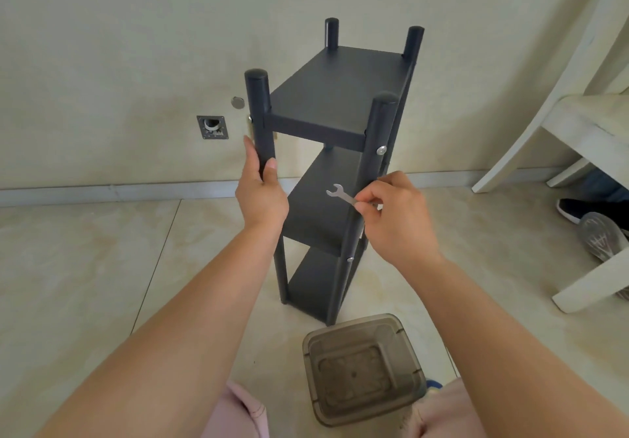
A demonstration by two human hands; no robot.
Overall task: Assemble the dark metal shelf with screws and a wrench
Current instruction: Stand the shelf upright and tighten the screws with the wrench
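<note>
Nearest the camera, pink-clad knees (238, 413) frame a smoky translucent bin (362, 368) standing open on the pale tiled floor (85, 267). Just beyond the bin the shelf (335, 97) stands upright on the tiles, its long axis vertical, three dark tiers stacked between four round posts whose capped tops point up toward the camera. A cream wall (136, 29) with a low skirting runs behind it, bearing a small metal plate (212, 127) and a round disc (237, 102). A white chair (578, 124) stands at the right, with shoes beneath it. The left hand (260, 196) grips the near left post, fingers wrapped around it. The right hand (394, 213) pinches one end of a small flat wrench (340, 193) between thumb and fingertips, its open end pointing left over the middle tier, beside the near right post. A silver screw (382, 149) shows on that post.
</note>
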